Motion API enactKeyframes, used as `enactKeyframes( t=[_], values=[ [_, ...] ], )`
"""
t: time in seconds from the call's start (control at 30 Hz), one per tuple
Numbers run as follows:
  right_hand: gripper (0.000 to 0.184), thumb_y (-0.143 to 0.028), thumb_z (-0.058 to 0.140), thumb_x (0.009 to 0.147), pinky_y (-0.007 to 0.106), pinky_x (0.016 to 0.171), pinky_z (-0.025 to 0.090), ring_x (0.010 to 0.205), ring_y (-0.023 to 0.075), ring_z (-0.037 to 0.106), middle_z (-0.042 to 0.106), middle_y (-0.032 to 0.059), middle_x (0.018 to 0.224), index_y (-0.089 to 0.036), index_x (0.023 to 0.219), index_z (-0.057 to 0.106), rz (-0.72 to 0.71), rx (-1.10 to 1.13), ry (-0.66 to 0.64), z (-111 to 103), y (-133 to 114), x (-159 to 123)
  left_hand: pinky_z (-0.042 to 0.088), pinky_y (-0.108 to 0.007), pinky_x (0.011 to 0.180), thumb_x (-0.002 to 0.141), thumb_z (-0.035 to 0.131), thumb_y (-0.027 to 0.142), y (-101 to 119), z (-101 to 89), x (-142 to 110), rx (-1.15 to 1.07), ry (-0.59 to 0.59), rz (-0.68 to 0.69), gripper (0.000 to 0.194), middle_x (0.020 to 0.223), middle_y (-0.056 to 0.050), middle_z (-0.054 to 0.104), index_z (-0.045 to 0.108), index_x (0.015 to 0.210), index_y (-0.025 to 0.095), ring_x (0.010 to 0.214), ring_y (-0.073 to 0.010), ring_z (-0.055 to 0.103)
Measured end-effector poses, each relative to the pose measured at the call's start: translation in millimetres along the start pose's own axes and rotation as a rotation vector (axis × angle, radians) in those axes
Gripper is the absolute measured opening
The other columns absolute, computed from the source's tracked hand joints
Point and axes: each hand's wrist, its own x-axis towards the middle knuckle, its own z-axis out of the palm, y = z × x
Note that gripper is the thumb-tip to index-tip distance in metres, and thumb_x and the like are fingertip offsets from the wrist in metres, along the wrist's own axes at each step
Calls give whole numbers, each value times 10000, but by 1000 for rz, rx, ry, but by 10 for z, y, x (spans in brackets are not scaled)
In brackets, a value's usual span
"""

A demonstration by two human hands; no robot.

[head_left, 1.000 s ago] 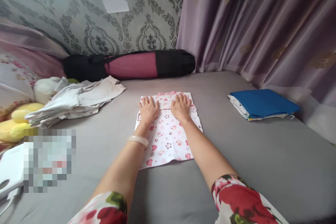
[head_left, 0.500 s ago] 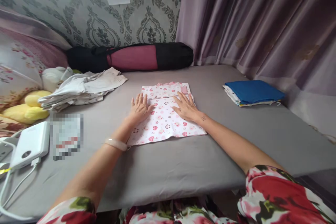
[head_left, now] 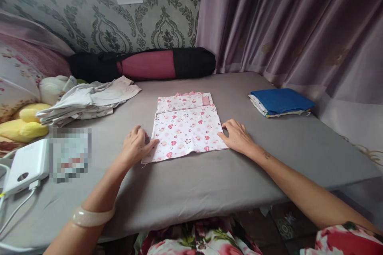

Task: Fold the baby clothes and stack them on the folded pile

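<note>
A folded white garment with pink hearts and flowers lies flat in front of me, its top strip folded over and a pink frill at the far edge. My left hand is at its left edge, thumb resting on the cloth and the other fingers bent outside it, apart from the thumb. At the right edge is my right hand, its thumb touching the cloth and a gap showing between thumb and forefinger. Neither hand is closed on the fabric.
The garment lies on a grey-covered bed. To the left are pale folded clothes, a yellow plush toy and a white power bank with cables. A blue folded cloth pile sits right; a black-and-pink long bag lies behind.
Both hands have slid from the top of the garment toward me and outward to its side edges. The folded top strip is now uncovered. The view has shifted slightly.
</note>
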Motion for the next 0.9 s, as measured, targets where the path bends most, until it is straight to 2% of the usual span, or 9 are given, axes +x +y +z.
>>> enactKeyframes(
  t=[0.1,0.2,0.4,0.47,0.57,0.67,0.77,0.83,0.9],
  values=[
    [235,-425,542,908,372,900,396,969,230,587,615,74,1019,-205,894,627,75,4,-6,-19,8,-95,407,-494,990,734,578,589,25,-44,-124,-42,-22,-10,378,1234,-183,571,580,765,212,1178,-375,498],
    [217,-399,565,892,348,855,385,900,206,585,608,49,948,-216,782,604,96,18,-25,-32,-13,-163,432,-469,927,711,577,608,58,-89,-209,-48,-71,-59,394,1075,-146,613,634,715,218,1056,-346,529],
    [198,-327,566,864,326,835,381,842,179,593,616,26,916,-219,698,574,118,92,-98,-106,-64,-231,438,-393,843,667,587,671,53,-185,-279,-132,-145,-42,468,878,-122,645,663,616,213,918,-301,545],
    [189,-310,566,846,307,813,390,818,169,596,622,23,901,-220,680,567,118,130,-106,-123,-58,-233,438,-350,765,651,598,685,54,-223,-284,-176,-167,-38,488,823,-116,642,649,570,206,862,-284,548],
    [174,-298,560,820,267,725,403,758,151,592,632,17,847,-222,663,548,127,204,-108,-136,-32,-218,373,-270,586,625,640,691,67,-281,-287,-293,-242,-72,501,660,-60,594,617,546,197,677,-207,516],
    [179,-329,567,803,248,611,382,650,138,563,632,-4,722,-224,662,535,186,313,-130,-157,-14,-195,279,-231,492,604,680,698,84,-329,-292,-460,-307,-168,516,551,8,523,597,610,188,538,-135,438],
    [163,-354,589,793,225,516,342,533,120,520,582,-36,557,-222,714,537,269,559,-175,-216,-26,-177,314,-216,487,586,735,666,113,-386,-297,-659,-317,-245,520,572,21,560,602,729,184,531,-120,466],
    [160,-348,622,773,203,464,318,475,102,497,584,-51,534,-213,831,559,334,787,-189,-280,-53,-164,360,-215,495,575,787,598,142,-440,-291,-792,-285,-292,542,606,20,602,633,895,188,536,-121,500],
    [308,-330,668,740,183,420,296,439,83,478,628,-50,586,-206,1007,575,398,996,-179,-355,-87,-143,374,-209,483,570,835,499,172,-502,-269,-918,-238,-333,624,614,26,617,637,1082,204,511,-107,498]
  ],
)
